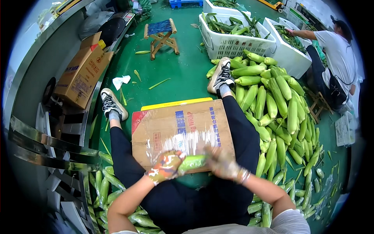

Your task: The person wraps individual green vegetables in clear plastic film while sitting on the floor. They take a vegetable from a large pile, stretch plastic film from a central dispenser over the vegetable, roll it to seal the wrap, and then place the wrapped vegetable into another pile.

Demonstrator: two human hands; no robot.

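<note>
Over the near edge of a cardboard box (163, 122), an ear of corn in its green husk (192, 163) lies level between my hands. My left hand (167, 166), in a camouflage-patterned glove, is closed around the ear's left end. At its right end is my right hand (224, 165), gloved too; motion blur hides how its fingers sit. The box stands between my legs, printed with writing and covered on top by shiny clear film (190, 142). A yellow board edge (176, 103) shows along its far side.
Unwrapped corn (271, 99) is heaped to my right. Film-wrapped ears (143, 219) lie around my seat. A folding stool (160, 38), white crates with husks (238, 44) and a seated person (336, 55) are farther off. Metal shelving with a carton (83, 73) lines the left.
</note>
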